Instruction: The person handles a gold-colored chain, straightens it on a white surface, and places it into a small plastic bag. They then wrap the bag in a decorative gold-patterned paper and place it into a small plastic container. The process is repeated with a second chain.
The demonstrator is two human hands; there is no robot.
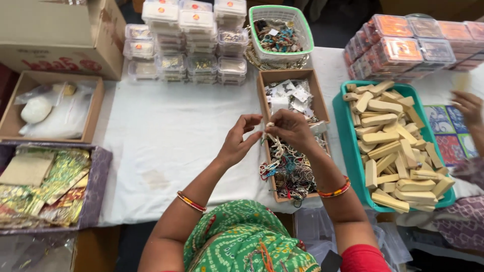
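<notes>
Beaded cord [275,143], pale and knotted, hangs between my two hands above the near half of the long cardboard tray [262,100]. My right hand [292,128] pinches its top with fingers closed narrow on it; my left hand [239,141] meets it from the left, fingers [250,120] partly curled, thumb and forefinger touching the cord's upper end. Below it the tray holds a tangle of coloured bangles and threads [290,174] at the near end and small white packets [295,95] at the far end. Left of my hands the white cloth on the bench [166,131] lies open right up to the near edge. Just right of the tray sits a teal tray [343,131] heaped with pale wooden blocks [393,146]; beyond it another person's hand [469,106] rests over patterned cards [451,131]. Far along the bench stand stacked clear boxes [191,45] and a green basket [280,30] of trinkets. At the left edge are a cardboard box holding plastic bags [50,108] and a purple box of shiny pouches [48,184].
</notes>
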